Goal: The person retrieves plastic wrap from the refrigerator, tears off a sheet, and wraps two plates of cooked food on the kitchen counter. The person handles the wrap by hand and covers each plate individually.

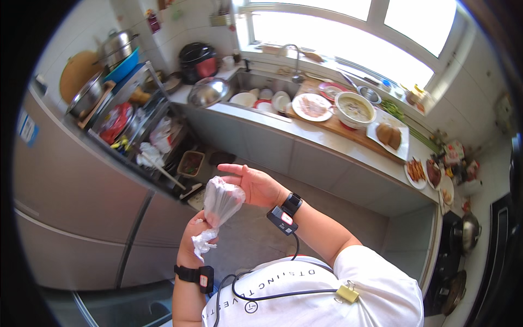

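Note:
My left hand is closed around the gathered middle of a thin translucent plastic bag, whose crumpled white end hangs below my fist. The bag's wider, rumpled end points up, against the fingers of my right hand. That hand is spread, with its forefinger extended past the bag; some of its fingers are hidden behind the plastic, so whether they grip it does not show. Both wrists wear black straps with small devices, and a black cable crosses my white shirt.
A counter ahead bears a wooden board with a bowl of soup, a plate of sliced food and other dishes. Left of it are a sink with bowls and a metal basin. A loaded rack and refrigerator stand left.

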`<act>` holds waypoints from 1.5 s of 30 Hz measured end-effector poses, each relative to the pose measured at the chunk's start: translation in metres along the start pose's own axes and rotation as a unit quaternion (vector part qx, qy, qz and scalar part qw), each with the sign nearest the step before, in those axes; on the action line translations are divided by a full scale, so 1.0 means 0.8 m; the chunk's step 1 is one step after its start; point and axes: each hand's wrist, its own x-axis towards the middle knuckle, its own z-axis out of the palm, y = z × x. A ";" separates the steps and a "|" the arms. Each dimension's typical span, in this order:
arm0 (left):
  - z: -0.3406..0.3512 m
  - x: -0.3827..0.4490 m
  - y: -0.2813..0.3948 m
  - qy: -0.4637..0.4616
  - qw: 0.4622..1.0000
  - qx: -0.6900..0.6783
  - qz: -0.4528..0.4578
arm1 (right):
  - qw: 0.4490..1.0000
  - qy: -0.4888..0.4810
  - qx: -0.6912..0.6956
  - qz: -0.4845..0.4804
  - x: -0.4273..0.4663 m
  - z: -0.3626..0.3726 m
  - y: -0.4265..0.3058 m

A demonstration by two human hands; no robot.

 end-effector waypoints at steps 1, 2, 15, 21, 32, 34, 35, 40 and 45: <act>0.018 0.011 -0.009 0.004 1.000 0.021 -0.014 | 1.000 0.008 0.005 -0.022 -0.023 -0.007 -0.016; 0.033 0.020 -0.018 -0.008 0.999 0.034 -0.021 | 0.999 0.021 0.007 -0.040 -0.049 -0.013 -0.032; 0.192 0.105 -0.088 -0.242 0.953 0.126 -0.131 | 0.937 0.196 0.067 -0.281 -0.345 -0.052 -0.118; 0.241 0.139 -0.106 -0.269 0.938 0.156 -0.151 | 0.901 0.218 0.070 -0.367 -0.413 -0.040 -0.097; 0.294 0.190 -0.118 -0.402 0.883 0.086 -0.227 | 0.828 0.292 -0.010 -0.478 -0.450 0.009 -0.079; 0.295 0.198 -0.121 -0.425 0.871 0.013 -0.245 | 0.810 0.326 -0.025 -0.486 -0.448 0.014 -0.071; 0.297 0.202 -0.125 -0.448 0.855 -0.028 -0.258 | 0.801 0.344 -0.030 -0.489 -0.447 0.016 -0.067; 0.302 0.213 -0.131 -0.536 0.780 -0.136 -0.293 | 0.782 0.282 -0.034 -0.555 -0.445 0.030 -0.056; 0.303 0.221 -0.132 -0.536 0.775 -0.124 -0.311 | 0.749 0.284 -0.050 -0.596 -0.445 0.038 -0.051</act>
